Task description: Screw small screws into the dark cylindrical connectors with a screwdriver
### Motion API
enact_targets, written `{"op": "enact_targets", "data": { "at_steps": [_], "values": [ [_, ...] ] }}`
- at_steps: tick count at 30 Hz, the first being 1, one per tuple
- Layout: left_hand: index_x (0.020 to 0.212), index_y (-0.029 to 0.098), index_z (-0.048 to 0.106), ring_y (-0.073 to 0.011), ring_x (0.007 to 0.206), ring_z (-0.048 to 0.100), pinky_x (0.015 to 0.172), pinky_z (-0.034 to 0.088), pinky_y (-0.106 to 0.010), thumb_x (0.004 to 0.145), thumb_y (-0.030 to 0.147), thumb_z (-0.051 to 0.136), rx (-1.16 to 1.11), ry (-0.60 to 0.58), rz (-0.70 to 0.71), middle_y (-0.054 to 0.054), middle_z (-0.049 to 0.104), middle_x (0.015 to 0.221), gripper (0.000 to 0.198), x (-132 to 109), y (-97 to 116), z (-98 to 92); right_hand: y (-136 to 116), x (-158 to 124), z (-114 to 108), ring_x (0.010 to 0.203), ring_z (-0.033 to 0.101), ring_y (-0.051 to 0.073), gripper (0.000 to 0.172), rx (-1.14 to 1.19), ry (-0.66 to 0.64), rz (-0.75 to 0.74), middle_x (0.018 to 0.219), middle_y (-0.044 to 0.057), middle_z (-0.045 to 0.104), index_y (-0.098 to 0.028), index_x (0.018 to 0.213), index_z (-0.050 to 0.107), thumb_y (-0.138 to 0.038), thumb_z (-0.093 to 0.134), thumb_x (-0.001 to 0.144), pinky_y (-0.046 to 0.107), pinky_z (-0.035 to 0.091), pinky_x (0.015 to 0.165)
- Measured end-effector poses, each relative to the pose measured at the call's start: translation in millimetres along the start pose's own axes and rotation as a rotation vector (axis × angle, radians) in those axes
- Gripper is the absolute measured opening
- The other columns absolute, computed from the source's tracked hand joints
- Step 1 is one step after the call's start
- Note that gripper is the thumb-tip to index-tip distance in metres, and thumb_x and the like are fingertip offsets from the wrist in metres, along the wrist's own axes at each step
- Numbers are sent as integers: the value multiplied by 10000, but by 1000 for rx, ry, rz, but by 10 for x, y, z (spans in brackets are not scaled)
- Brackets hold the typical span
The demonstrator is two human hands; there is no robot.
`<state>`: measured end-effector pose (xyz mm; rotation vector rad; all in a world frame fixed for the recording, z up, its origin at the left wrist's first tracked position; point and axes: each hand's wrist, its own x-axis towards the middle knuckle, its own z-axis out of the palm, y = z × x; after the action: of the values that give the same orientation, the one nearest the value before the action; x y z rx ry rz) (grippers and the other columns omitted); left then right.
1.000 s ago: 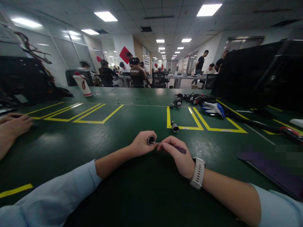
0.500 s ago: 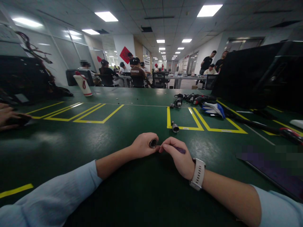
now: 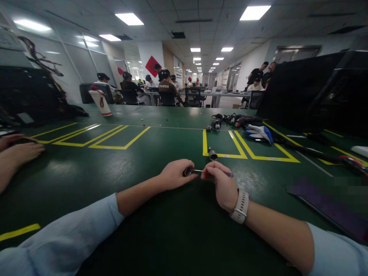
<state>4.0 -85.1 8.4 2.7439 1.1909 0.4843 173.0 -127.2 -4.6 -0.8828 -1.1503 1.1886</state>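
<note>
My left hand [image 3: 174, 175] is closed around a small round metal part [image 3: 187, 171], whose hollow end faces right. In my right hand [image 3: 220, 182] is a screwdriver [image 3: 229, 174] with a purplish handle, pinched between thumb and fingers. Its thin bright shaft points left, to the open end of the metal part; whether the tip touches or goes inside I cannot tell. Both hands are just above the green table [image 3: 138, 230]. Beyond my right hand, a similar metal part [image 3: 212, 155] with a narrow stem lies at the corner of a yellow taped outline.
Dark metal tools [image 3: 230, 119] and a white-and-blue glove [image 3: 260, 134] lie at the back right. A purple flat object [image 3: 319, 205] is on the right. A white cup [image 3: 101, 101] stands back left. Another person's hands [image 3: 21, 153] hold something dark at the left edge.
My right hand has shifted right and slightly up with the screwdriver, baring more of its shaft. The metal part in my left hand has turned a little. At left, the other person's hands have moved further into view.
</note>
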Motion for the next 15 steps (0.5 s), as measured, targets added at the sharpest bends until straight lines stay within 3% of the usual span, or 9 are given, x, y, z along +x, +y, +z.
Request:
{"op": "enact_targets", "data": {
  "at_steps": [7,15],
  "values": [
    [761,175,542,-158,655,524,559,352,-262,869,415,358,325,-9,-13,-30,560,729,322,144,-122,-38,37,138,4,550,490,129,74,225,199,138,530,-25,548,-180,600,566,-207,533,660,268,364,554],
    [798,164,552,-178,685,525,622,393,-295,866,284,347,267,93,-81,-49,557,738,247,412,-407,130,-6,143,11,562,497,130,59,244,214,171,546,-21,553,-179,621,577,-228,558,648,268,379,565]
  ]
}}
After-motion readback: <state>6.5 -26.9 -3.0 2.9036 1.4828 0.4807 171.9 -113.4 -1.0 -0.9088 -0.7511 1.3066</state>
